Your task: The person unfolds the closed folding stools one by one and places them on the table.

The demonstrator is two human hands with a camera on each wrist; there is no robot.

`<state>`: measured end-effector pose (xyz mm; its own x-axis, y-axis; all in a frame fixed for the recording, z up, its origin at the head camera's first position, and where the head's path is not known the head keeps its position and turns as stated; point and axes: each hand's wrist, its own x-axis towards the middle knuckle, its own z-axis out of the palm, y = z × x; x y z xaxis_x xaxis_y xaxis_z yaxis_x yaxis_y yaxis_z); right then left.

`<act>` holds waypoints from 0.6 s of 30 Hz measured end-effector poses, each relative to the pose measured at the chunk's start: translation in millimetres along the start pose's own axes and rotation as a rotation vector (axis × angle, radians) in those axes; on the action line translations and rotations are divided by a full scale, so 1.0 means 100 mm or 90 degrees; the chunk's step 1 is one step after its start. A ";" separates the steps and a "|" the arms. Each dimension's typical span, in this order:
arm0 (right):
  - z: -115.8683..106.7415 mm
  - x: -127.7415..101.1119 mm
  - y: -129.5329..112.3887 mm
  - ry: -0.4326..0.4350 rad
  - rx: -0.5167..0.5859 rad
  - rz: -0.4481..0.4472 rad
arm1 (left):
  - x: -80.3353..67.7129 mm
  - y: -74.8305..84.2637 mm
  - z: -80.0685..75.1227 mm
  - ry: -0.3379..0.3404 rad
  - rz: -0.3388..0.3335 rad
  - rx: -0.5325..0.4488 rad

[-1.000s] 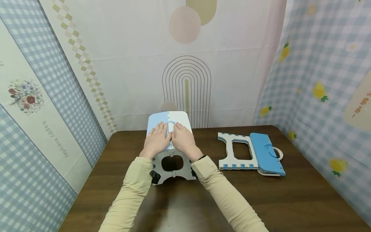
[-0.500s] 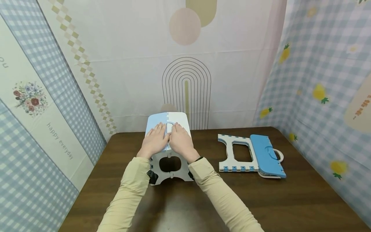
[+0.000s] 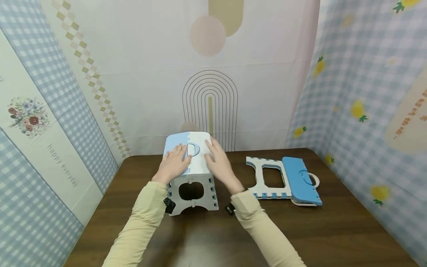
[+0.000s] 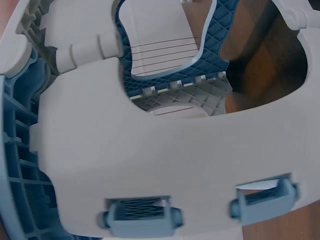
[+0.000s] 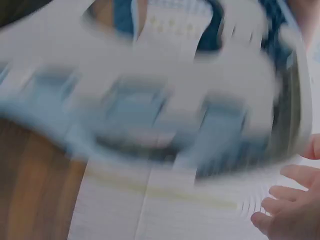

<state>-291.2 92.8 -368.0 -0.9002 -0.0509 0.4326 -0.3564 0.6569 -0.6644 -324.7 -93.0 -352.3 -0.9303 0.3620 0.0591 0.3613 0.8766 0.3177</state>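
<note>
A folding step stool (image 3: 199, 163) stands unfolded on the table, its top half light blue and half white, with a loop handle in the middle. My left hand (image 3: 173, 163) lies flat with straight fingers on the blue half. My right hand (image 3: 220, 163) is at the white half's right edge, fingers straight and spread. In the left wrist view the stool's white side panel (image 4: 165, 160) fills the picture, with blue hinges along it. The right wrist view shows the stool's side (image 5: 165, 90) blurred, and my right hand's fingers (image 5: 295, 200) spread beside its top edge.
A second folding stool (image 3: 301, 181), blue and white, lies folded on the brown table (image 3: 267, 230) to the right, its white loop handle pointing right. Behind the table hangs a patterned cloth (image 3: 150, 92), with checked cloth at both sides.
My right hand has slid right from the middle of the stool's top to its right edge, baring the handle. My left hand stays on the blue half. The head view has shifted slightly.
</note>
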 end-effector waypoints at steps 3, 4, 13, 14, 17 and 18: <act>-0.23 -0.15 0.30 0.032 0.006 0.041 | -0.05 -0.01 -0.04 0.009 -0.027 -0.005; -0.31 -0.19 0.40 0.032 -0.001 0.064 | -0.07 0.00 -0.06 0.019 -0.034 -0.003; -1.05 -0.45 1.30 -0.036 -0.114 0.267 | -0.23 0.73 -0.04 0.197 0.087 -0.101; -1.15 -0.46 1.40 -0.041 -0.126 0.280 | -0.25 0.86 0.01 0.205 0.114 -0.126; -1.44 -0.52 1.70 -0.049 -0.139 0.320 | -0.29 1.21 0.26 0.171 0.216 -0.158; -1.54 -0.56 1.79 -0.051 -0.135 0.339 | -0.28 1.30 0.36 0.137 0.248 -0.143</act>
<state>-266.2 329.6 -417.3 -0.9609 0.2763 0.0191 0.2012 0.7437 -0.6376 -249.0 22.4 -347.1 -0.7289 0.5548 0.4011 0.6846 0.5907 0.4270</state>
